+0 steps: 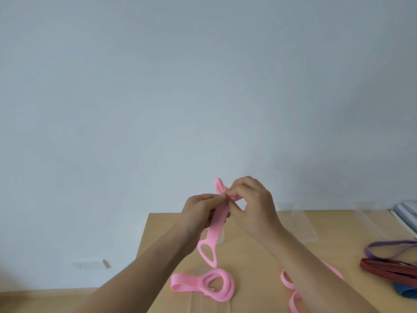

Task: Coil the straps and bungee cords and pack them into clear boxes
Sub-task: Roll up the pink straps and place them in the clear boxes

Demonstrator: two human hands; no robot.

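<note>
From the head camera we see both hands raised above the far part of the wooden table point(252, 263). Our left hand point(198, 213) is closed around a pink strap point(217, 222), thumb pressing it near the top; our right hand point(252, 204) pinches the same strap's upper end, whose folded tip pokes up above the fingers. The strap's lower loop dangles towards the table. A second pink strap point(203, 284) lies coiled on the table below. More pink loops point(291, 288) show beside the right forearm. At the right edge lie purple point(383, 250), red striped point(388, 271) and blue point(406, 291) bands. Clear boxes point(302, 224) stand behind.
</note>
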